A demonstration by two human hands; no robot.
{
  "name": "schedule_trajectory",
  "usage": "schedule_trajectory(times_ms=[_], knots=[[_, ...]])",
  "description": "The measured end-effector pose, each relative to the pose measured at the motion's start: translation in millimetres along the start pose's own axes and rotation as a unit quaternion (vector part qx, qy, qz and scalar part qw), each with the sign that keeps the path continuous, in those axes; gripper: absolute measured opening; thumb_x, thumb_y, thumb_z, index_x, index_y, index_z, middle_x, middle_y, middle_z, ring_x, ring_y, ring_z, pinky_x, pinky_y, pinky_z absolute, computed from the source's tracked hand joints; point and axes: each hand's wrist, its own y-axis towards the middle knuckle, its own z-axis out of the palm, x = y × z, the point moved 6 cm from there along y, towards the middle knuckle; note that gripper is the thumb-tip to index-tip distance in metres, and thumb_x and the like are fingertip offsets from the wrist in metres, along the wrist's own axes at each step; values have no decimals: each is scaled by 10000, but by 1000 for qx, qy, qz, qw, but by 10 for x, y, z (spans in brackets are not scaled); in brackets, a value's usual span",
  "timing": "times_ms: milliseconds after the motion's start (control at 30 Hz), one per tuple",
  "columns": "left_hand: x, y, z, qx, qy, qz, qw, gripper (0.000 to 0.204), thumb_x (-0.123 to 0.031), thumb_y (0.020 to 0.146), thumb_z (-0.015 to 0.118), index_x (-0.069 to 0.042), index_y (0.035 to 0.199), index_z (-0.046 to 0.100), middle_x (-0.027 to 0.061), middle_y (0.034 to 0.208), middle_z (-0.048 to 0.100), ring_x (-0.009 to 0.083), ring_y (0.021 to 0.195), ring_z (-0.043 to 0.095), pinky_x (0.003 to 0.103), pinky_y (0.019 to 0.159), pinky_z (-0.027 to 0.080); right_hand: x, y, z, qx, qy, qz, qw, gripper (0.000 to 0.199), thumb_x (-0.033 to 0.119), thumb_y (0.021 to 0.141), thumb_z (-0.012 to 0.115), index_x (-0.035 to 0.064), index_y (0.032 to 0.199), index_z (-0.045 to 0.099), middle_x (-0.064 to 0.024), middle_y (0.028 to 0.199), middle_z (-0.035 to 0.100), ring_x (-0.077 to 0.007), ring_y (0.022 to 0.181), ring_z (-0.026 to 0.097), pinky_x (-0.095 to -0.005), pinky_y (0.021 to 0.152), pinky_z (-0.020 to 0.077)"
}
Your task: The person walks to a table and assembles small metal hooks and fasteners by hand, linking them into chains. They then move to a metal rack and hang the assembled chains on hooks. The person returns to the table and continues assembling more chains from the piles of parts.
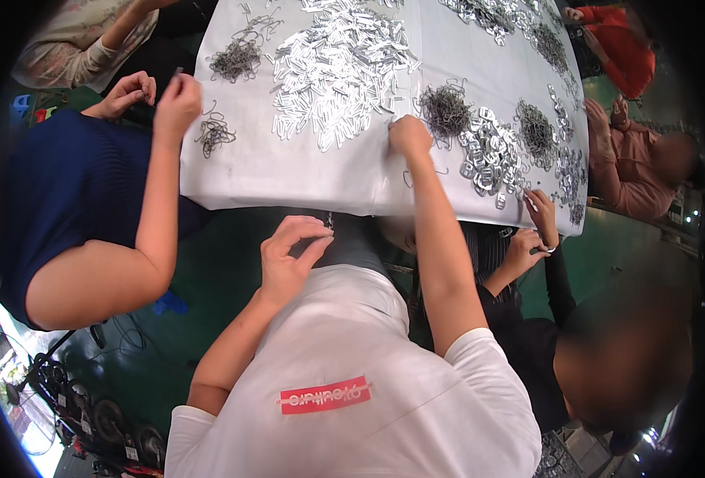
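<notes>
**A:** What is seen in the head view?

**B:** A table (305, 179) covered by a white sheet is shown from above. Heaps of small metal parts are spread over it. A broad heap of flat silver clips (340, 68) is laid at its middle, and a dark tangle of wire hooks (445, 108) is set to the right of that heap.

**A:** Where is the left hand?

**B:** The left hand (287, 259) is held off the table, below its near edge and above the white shirt (352, 358). Thumb and forefinger are brought together at the tips. A tiny metal piece (330, 225) is pinched between them, just under the sheet's edge. The other fingers are curled loosely.

**A:** And the right hand?

**B:** The right hand (409, 135) is stretched out onto the table, just beside the hooks, on their lower left. Its fingers are bent down onto the sheet and only the knuckles are seen. Whether anything is gripped cannot be told.

**A:** Are other people seen?

**B:** Yes. At the left corner, two hands (155, 94) of a person in blue are raised close together. At the right edge, a person in black is seated, with a hand (540, 213) laid by more silver parts (488, 155). Farther right, a person in pink is seated.
</notes>
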Motion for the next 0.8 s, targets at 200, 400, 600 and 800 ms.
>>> schedule_trajectory(times_ms=[200, 400, 600, 800], knots=[[28, -33, -35, 1, -28, 26, 999, 175, 34, 737, 728, -53, 886, 700, 71, 901, 664, 186, 849, 639, 272, 763, 510, -726, -222, -268, 72, 342, 64, 935, 281, 284, 851, 628, 22, 943, 672, -3, 750, 589, -93, 660, 517, -245, 591, 410], [30, -162, -128, -24, -32, 17, 999, 176, 31, 741, 727, -55, 891, 694, 61, 881, 666, 177, 843, 635, 275, 744, 516, 875, -620, 483, 90, 238, -230, 939, 256, 230, 868, 599, -11, 929, 656, -206, 909, 657, -331, 878, 632, -412, 803, 480], [24, -318, -172, -75, 4, 29, 997, 173, 33, 738, 722, -46, 889, 693, 58, 855, 674, 190, 840, 631, 286, 731, 511, 2490, -1004, 812, 100, 213, -297, 925, 206, 233, 831, 654, 35, 886, 677, -160, 837, 681, -314, 792, 650, -393, 720, 494], [64, -406, -153, -84, 18, 30, 996, 187, 38, 722, 731, -52, 882, 695, 63, 846, 669, 193, 825, 630, 290, 719, 513, 2179, -928, 689, 82, 256, -290, 919, 229, 231, 821, 689, 44, 952, 712, -135, 908, 705, -265, 837, 666, -351, 766, 501]])
